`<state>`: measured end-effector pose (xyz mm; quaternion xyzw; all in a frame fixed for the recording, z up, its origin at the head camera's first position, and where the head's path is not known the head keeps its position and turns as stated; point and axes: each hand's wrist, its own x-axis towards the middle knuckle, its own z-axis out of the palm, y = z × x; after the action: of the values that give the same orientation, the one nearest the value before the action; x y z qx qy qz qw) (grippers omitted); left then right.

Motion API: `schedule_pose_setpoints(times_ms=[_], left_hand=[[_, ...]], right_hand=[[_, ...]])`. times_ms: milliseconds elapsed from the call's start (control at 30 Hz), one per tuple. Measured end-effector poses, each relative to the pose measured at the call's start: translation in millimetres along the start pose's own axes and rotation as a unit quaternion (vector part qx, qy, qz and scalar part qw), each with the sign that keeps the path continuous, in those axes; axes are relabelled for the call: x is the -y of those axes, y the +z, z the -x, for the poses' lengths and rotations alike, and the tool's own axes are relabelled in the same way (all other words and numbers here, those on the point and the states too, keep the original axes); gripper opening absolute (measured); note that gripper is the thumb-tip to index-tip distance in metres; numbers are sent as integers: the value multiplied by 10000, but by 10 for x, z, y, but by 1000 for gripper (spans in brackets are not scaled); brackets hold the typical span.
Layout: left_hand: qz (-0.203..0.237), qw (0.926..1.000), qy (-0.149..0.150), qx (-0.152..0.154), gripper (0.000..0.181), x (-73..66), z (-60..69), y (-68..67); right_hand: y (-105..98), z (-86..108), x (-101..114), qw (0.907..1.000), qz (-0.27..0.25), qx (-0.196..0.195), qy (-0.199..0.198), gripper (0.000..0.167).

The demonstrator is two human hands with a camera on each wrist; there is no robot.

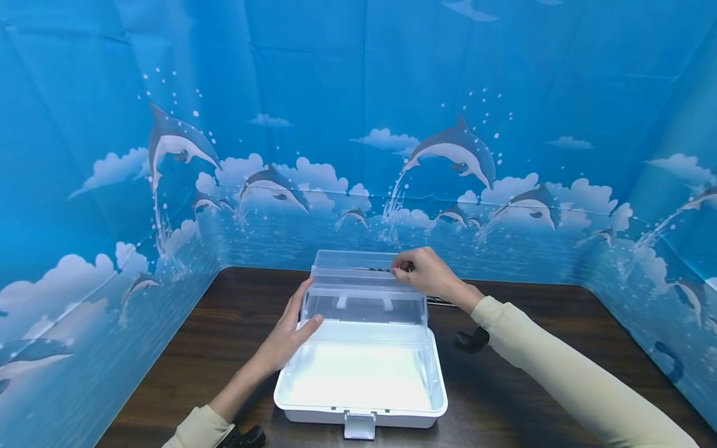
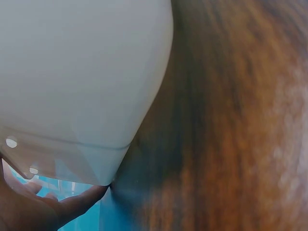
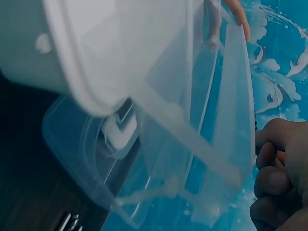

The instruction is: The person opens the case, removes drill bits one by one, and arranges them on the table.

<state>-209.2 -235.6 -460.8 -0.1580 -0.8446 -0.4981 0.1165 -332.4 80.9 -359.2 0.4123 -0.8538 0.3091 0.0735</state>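
A white storage box (image 1: 285,389) stands with its clear lid swung back and translucent trays (image 1: 366,289) raised at the rear. My left hand (image 1: 288,336) holds the left side of the trays, thumb toward the front; in the left wrist view this hand (image 2: 41,209) shows below the white box wall (image 2: 86,72). At the upper right of the trays, my right hand (image 1: 422,270) pinches a thin, dark, spiral drill bit (image 1: 379,269) over the top tray. In the right wrist view the right hand (image 3: 284,168) has curled fingers beside the clear tray (image 3: 233,106), which mostly hides the bit.
Shiny metal rods (image 1: 439,302) lie on the dark wooden table (image 1: 532,373) behind the box, right of it. The front latch (image 1: 360,425) hangs down. A blue dolphin-print cloth (image 1: 336,155) surrounds the table's back and sides.
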Motion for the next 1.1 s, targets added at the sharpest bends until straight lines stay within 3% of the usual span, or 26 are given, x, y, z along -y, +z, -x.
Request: schedule_pose_setpoints(times_ms=[267,700,933,1100], left_hand=[[-5,10000,6,37,74,18,-13,-2],[3,10000,-34,53,74,40,-29,-8],[-19,10000,-50,48,73,26,-30,-18],[25,10000,-54,72,73,27,-19,-9]], right_hand=[[-202,131,-178,9991,119,-400,114,13],[-515,427,-738,9948,217,-802,597,12],[-509,623,-1058,9924,551,-717,836,12],[-414,766,-1325,9915,682,-401,1029,11]])
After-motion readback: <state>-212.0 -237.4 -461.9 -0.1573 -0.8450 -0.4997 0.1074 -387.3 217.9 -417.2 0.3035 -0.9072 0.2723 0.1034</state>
